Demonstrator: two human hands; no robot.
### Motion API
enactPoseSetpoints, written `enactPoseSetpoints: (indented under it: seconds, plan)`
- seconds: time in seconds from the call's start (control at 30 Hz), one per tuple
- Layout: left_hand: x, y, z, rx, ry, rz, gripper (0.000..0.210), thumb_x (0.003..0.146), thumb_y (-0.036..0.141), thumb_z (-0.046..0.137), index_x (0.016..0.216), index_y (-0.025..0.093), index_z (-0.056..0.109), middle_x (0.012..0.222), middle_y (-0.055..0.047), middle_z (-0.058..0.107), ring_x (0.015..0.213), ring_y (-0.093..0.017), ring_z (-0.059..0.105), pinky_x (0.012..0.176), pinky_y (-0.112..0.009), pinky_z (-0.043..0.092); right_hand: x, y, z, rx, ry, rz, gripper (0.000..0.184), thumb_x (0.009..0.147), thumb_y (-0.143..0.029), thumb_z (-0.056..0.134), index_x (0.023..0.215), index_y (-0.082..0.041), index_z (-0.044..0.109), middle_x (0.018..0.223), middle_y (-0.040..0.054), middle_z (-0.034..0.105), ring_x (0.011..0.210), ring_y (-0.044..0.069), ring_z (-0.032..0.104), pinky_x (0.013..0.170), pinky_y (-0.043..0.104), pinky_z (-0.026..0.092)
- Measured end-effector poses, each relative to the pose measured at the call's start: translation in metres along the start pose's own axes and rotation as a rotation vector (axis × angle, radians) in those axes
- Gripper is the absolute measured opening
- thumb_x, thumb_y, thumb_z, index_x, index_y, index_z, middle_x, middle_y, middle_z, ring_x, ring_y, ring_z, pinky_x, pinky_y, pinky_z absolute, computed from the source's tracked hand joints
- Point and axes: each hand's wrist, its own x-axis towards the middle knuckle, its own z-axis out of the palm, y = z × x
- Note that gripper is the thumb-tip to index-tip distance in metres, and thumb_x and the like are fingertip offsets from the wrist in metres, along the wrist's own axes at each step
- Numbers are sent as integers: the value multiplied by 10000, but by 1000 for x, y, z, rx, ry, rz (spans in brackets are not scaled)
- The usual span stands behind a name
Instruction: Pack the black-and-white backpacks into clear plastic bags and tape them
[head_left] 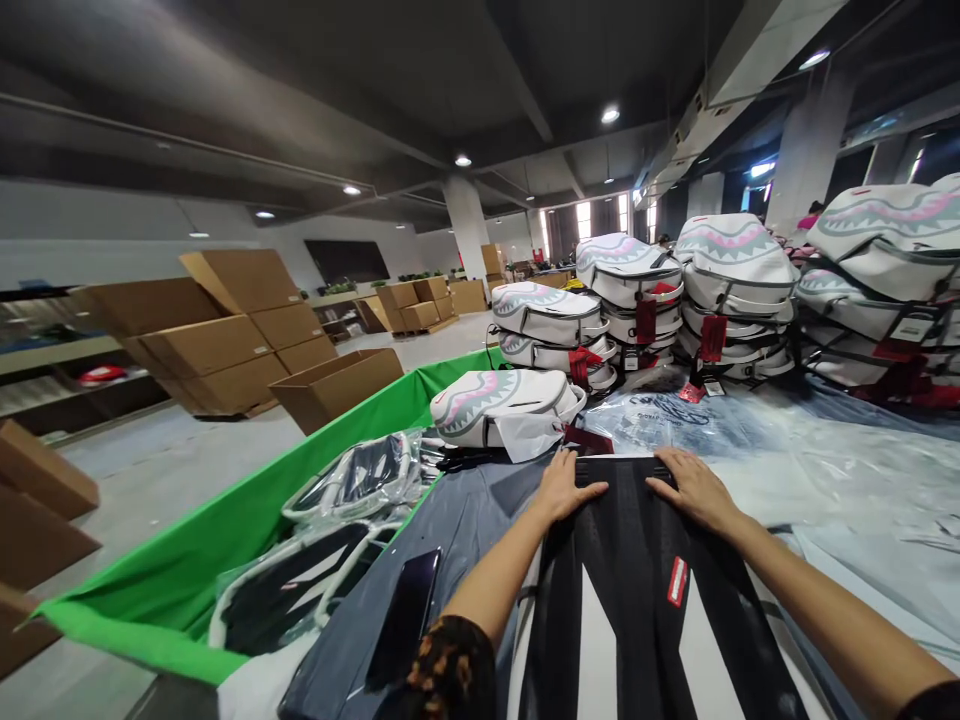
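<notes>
Beyond a green fabric bin [225,540] of bagged backpacks, a black-and-white backpack [637,610] lies back-up on the grey table [465,520], left hand [564,487] and right hand [694,487] pressed flat, fingers open, on its top edge.

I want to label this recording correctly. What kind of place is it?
Probably a warehouse or packing floor. Stacks of cartons stand on the concrete floor, many identical backpacks are piled on the table, and both hands press on another backpack.
</notes>
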Motion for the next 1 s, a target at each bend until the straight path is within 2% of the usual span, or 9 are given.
enactPoseSetpoints:
  seconds: [0.13,0.23,0.33,0.5,0.6,0.67,0.8,0.9,1.0]
  plan:
    - [-4,-5,39,-106,125,222,499,843,356,764,1290,239,575,1350,-100,620,1307,-295,554,1140,-513,417,-16,-15,5,-39,114,-44,426,987,-471,481,1313,-213,575,1280,144,659,1220,285,613,1056,474,507]
    - [-38,-4,49,-131,266,228,390,866,238,729,1231,238,592,1216,-75,630,1186,-267,584,1053,-469,484,-35,-25,4,-33,166,-70,369,979,-393,523,1297,-213,575,1243,143,664,1197,293,619,1050,491,515]
    - [-76,1,51,-68,295,218,305,900,178,673,1191,242,607,1121,-58,634,1108,-260,588,1011,-455,495,-67,-32,2,-8,157,-95,323,979,-327,527,1277,-219,588,1211,137,674,1176,296,628,1039,495,522]
    - [-102,4,51,90,-13,250,257,930,191,656,1184,231,642,1071,-64,661,1044,-250,603,933,-395,507,-111,-27,1,-33,41,-145,348,1002,-306,484,1319,-210,594,1265,131,674,1185,275,631,998,435,545]
    - [-77,-1,57,177,-249,166,246,947,253,654,1190,215,659,1115,-83,677,1086,-257,622,954,-383,501,-99,-16,7,-40,-175,-108,316,994,-295,502,1269,-224,641,1238,100,704,1142,250,655,961,386,549]
    - [-50,-4,63,204,-327,114,245,960,264,636,1194,198,667,1175,-104,680,1148,-266,621,999,-386,486,-77,-6,14,-62,-296,-74,266,984,-289,529,1203,-240,672,1176,75,730,1082,230,677,929,351,541]
    - [-10,6,61,240,-382,61,265,1005,339,550,1167,184,691,1203,-128,704,1200,-293,624,1037,-410,472,-38,4,30,-133,-316,-12,188,975,-315,563,1103,-228,670,1051,84,733,971,234,678,843,339,509]
    - [-19,29,51,269,-386,33,609,995,606,461,1338,127,613,1387,-217,619,1335,-379,544,1089,-482,434,-29,-3,41,-199,-276,32,210,990,-356,539,1063,-187,639,1022,131,691,958,268,639,842,374,474]
    - [-48,55,54,212,-448,66,1000,886,846,356,1614,168,249,1673,-216,255,1553,-413,205,1220,-572,246,-31,-19,52,-244,-227,73,270,1013,-368,469,1089,-150,609,1062,190,653,991,308,602,866,426,459]
